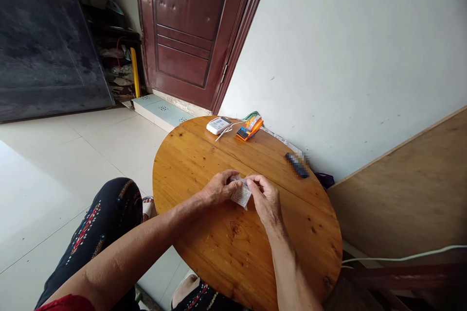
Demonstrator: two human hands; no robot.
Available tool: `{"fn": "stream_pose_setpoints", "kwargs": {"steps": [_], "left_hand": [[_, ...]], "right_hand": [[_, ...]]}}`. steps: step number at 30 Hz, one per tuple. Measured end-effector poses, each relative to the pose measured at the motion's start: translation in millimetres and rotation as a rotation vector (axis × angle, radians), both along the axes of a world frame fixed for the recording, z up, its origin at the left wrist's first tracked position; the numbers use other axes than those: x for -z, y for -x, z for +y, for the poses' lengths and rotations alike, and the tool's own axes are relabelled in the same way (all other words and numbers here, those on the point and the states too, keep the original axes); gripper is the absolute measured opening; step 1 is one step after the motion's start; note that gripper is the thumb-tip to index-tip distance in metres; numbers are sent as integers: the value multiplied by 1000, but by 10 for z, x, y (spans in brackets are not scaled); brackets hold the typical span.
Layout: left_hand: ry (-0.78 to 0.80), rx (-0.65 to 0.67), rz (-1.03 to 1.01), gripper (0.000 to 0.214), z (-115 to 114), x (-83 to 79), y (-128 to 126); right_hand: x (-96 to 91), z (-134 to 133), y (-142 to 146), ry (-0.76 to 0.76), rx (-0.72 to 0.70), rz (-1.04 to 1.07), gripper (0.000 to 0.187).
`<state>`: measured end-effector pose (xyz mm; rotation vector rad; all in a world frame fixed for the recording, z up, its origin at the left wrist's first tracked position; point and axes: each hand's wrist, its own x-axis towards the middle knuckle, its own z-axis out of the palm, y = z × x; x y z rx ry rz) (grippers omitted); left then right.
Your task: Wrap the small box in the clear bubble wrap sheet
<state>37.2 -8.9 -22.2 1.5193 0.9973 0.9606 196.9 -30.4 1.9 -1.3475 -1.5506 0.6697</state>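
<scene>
Between my two hands is a small, pale, clear-looking packet with fine print on it, held just over the wooden table. My left hand grips its left side, thumb on top. At the packet's upper right edge, my right hand pinches with thumb and index finger. The packet's contents are too small to make out, and the fingers hide its upper part.
The round wooden table carries a white device with a cord, an orange packet and a blurred dark object. A white wall and wooden board border its right side. A maroon door stands behind.
</scene>
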Motion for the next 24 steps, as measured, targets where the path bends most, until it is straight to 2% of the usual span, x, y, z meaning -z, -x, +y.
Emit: {"fn": "stream_pose_setpoints", "kwargs": {"steps": [6,11,16,20,24], "left_hand": [[-138,-79,221,47,-46,-116,29],[-102,-61,249,45,2,-127,43],[-107,-95,334,41,8,-153,32],[-148,-127,405,38,10,-159,34],[-162,-145,430,33,22,-142,21]], "right_hand": [[-13,-25,5,-71,-6,-168,20],[21,-26,13,-157,-16,-239,17],[10,-34,27,-351,-56,-348,12],[-26,-39,16,-487,-139,-532,16],[-65,-63,-3,-553,-151,-742,13]]}}
